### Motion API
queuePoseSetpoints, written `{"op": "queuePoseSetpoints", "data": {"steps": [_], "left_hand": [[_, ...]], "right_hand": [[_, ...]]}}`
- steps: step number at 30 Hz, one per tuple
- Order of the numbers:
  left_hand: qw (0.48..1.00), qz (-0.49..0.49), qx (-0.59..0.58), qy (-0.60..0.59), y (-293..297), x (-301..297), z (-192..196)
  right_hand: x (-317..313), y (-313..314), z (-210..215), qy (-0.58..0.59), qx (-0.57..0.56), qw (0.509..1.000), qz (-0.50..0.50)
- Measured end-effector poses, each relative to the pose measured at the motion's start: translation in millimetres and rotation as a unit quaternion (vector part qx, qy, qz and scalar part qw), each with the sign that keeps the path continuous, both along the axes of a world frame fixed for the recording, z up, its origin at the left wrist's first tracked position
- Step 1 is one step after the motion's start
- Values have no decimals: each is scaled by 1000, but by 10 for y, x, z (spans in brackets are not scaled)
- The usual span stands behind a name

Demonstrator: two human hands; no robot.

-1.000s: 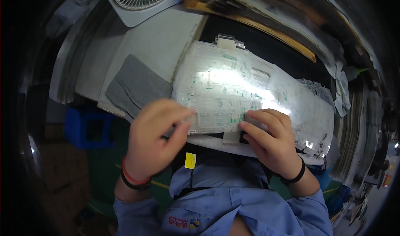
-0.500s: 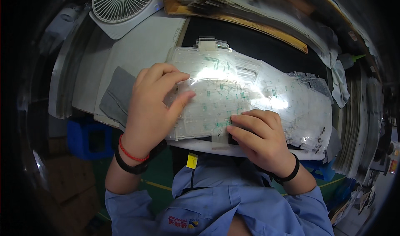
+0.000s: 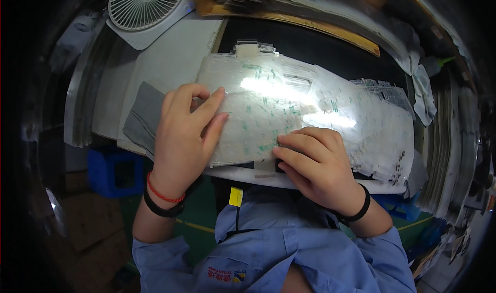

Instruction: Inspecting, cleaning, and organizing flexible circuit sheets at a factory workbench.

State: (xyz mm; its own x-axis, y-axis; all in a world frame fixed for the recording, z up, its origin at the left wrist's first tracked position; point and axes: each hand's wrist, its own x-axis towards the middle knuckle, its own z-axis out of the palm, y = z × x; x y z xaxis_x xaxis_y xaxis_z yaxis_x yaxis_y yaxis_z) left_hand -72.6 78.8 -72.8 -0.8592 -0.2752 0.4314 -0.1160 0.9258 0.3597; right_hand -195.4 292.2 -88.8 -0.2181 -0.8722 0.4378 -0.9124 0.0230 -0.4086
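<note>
1. Head view: a desk (image 3: pixel 170 50) with a pale, smooth top on the left and a black mat (image 3: pixel 330 47) on the far side carries the work. A white round-grilled fan (image 3: pixel 146 3) stands at the far left, and stacks of clear sheets (image 3: pixel 320 1) lie along the far edge on a brown board (image 3: pixel 310 27).
2. A grey cloth pad (image 3: pixel 142 117), soft and matte, lies on the left, partly under the left hand (image 3: pixel 183 138).
3. A glossy, translucent plastic membrane sheet (image 3: pixel 310 112) with fine green traces lies flat in the middle of the desk, glare streaking its top. It rests on a white tray (image 3: pixel 248 174) at the near edge.
4. The left hand presses on the sheet's left end, fingers together and laid flat.
5. The right hand (image 3: pixel 320 169) rests on the near edge, fingers curled and close together, pressing down on the sheet.
6. Below the desk sit a blue plastic crate (image 3: pixel 113 171) and green floor (image 3: pixel 199 210).
</note>
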Motion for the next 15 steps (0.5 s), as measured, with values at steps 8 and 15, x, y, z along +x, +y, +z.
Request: {"op": "queuePoseSetpoints", "data": {"steps": [8, 15], "left_hand": [[996, -29, 84, -4, -34, 87, 49], [986, -22, 161, -23, 12, 150, 49]], "right_hand": [[-2, 4, 20, -8, 4, 1000, 5], [8, 21, 23, -13, -2, 1000, 6]]}}
